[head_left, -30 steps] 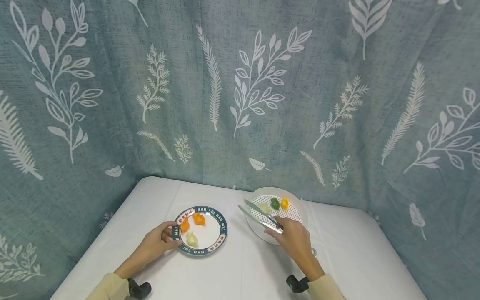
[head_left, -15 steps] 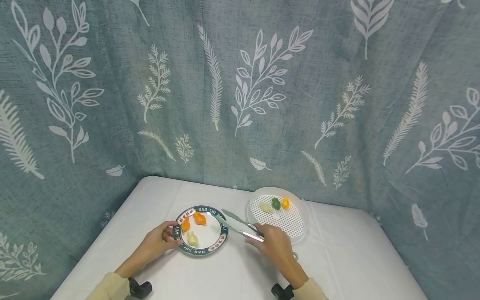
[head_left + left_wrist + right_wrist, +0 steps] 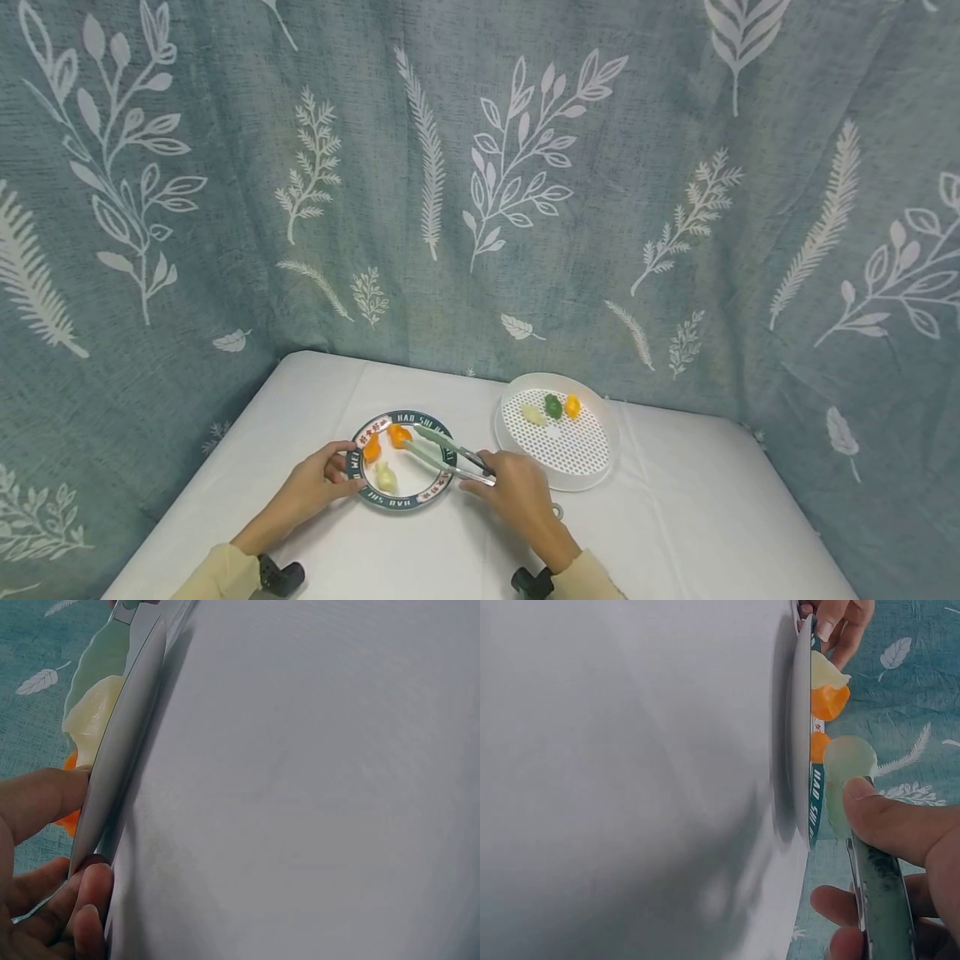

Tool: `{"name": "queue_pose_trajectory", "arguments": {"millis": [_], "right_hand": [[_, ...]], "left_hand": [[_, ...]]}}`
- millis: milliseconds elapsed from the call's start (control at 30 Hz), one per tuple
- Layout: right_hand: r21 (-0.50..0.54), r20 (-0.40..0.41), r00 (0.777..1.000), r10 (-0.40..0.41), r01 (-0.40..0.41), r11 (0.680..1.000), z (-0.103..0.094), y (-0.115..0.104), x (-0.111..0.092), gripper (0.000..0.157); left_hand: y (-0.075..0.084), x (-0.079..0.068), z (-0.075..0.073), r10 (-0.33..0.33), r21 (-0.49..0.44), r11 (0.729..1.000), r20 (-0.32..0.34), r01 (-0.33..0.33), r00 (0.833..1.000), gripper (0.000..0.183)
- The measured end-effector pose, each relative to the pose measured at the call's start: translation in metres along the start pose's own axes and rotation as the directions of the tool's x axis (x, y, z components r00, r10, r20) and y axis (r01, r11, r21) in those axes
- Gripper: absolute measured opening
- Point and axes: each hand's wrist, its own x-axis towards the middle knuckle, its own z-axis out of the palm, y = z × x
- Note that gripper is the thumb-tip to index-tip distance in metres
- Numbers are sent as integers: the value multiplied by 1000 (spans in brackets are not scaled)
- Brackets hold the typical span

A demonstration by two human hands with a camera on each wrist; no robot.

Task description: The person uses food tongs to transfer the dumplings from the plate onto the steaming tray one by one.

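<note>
My right hand grips the tongs; whether they touch the orange pepper is unclear. My left hand pinches the plate.

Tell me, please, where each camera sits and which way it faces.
Head: worn on the head, facing forward and down at the plate, white strainer and curtain; left hand, right hand and sleeves show.
Left wrist: worn there, facing the plate's side; the left hand grips it.
Right wrist: worn there, looking past the right hand and tongs towards the plate; the left hand shows at top.
Shared: both wrist views show the plate edge-on.
</note>
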Motion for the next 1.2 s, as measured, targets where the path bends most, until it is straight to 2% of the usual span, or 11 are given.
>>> {"name": "queue_pose_trajectory", "arguments": {"millis": [567, 967, 1200], "right_hand": [[20, 47, 999, 16, -16, 1000, 13, -18, 11, 42], [-20, 22, 1000, -13, 13, 1000, 22, -25, 15, 48], [-3, 9, 1000, -18, 18, 1000, 24, -25, 16, 50]], "left_hand": [[-2, 2, 1, 18, -2, 1000, -2, -18, 1000, 73], [-2, 2, 1, 15, -6, 1000, 6, -15, 1000, 74], [-2, 0, 0, 15, -4, 1000, 2, -15, 1000, 74]]}}
